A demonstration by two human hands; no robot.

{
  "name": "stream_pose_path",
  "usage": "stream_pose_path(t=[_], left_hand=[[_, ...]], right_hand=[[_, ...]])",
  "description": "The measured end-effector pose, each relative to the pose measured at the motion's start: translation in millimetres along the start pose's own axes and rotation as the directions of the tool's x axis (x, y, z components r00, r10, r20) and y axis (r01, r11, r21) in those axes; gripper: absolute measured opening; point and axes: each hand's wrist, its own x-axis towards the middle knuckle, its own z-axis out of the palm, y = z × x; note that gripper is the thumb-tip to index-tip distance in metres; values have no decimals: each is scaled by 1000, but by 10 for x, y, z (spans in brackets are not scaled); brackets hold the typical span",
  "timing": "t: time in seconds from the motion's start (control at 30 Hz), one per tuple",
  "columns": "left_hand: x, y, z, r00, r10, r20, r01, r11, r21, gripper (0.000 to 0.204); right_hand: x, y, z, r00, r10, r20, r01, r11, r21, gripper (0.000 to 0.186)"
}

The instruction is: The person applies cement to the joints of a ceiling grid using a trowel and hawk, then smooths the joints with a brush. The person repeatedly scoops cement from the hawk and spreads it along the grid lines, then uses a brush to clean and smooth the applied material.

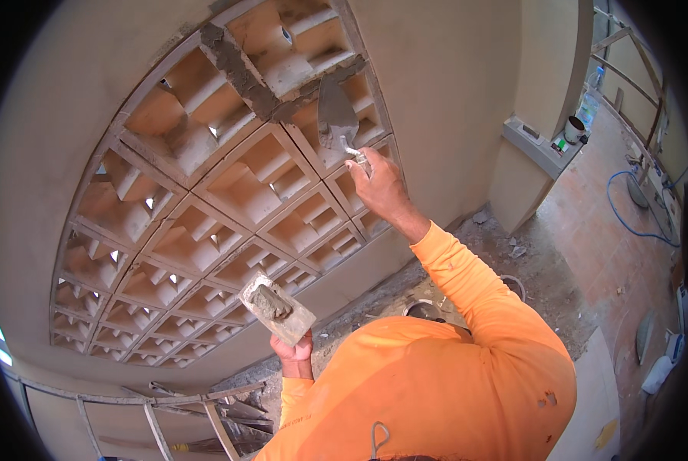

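My right hand is closed round the handle of a pointed trowel, its blade against the upper part of a wall of patterned breeze blocks. Wet grey mortar fills a joint between the upper blocks, and more of it runs along the joint beside the blade. Lower down, my left hand grips a small mortar board from below; part of that hand is hidden by the board. A lump of mortar sits on top of the board.
A bucket stands on the dusty floor, partly behind my body. Metal frames are at lower left. On the right, a ledge carries a cup, near a water bottle. A blue hose lies on the floor.
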Motion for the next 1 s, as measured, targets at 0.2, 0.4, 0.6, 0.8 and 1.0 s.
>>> stream_pose_path(t=[0.2, 0.4, 0.6, 0.8, 1.0], left_hand=[[51, 174, 7, 1000, -2, 10, 2, 999, 42, 41], [115, 317, -37, 998, -58, 16, 58, 998, 26, 42], [146, 330, -66, 995, -85, 51, 83, 996, 38, 42], [148, 317, -90, 996, -82, 33, 82, 997, 11, 41], [112, 268, -113, 997, -77, 23, 77, 997, 9, 42]], right_hand=[[-262, -191, 341, 990, -125, 59, 123, 992, 42, 23], [-373, -380, 207, 975, -45, 216, 32, 997, 63, 24], [-66, -184, -157, 982, 139, -124, -141, 990, -10, 30], [110, -67, -154, 982, 151, -117, -161, 984, -79, 31], [-128, -152, -166, 997, 76, 1, -76, 996, -47, 30]])
